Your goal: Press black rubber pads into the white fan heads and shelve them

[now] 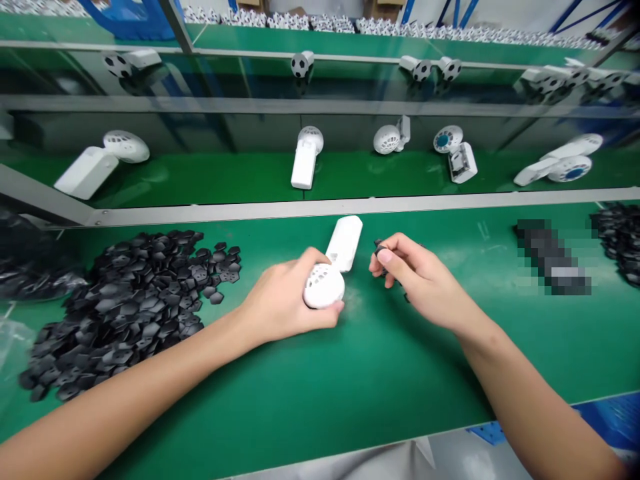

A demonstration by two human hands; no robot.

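My left hand [285, 293] is closed around the round, vented head of a white plastic casing [325, 287]. The casing's flat rectangular body [345, 241] points away from me on the green bench. To the right, my right hand [413, 273] is held above the bench, thumb and fingers pinching a small black plastic piece [379, 249]. More dark bits show under its curled fingers, partly hidden. The two hands are apart, and the black piece does not touch the casing.
A heap of black pentagon-like pieces [145, 300] spreads over the left of the bench [320, 400]. Another black pile [623, 240] lies far right, near a blurred-out dark object [553, 257]. White casings [305, 160] stand on the shelf behind a metal rail [240, 209]; several football-patterned ones are higher up.
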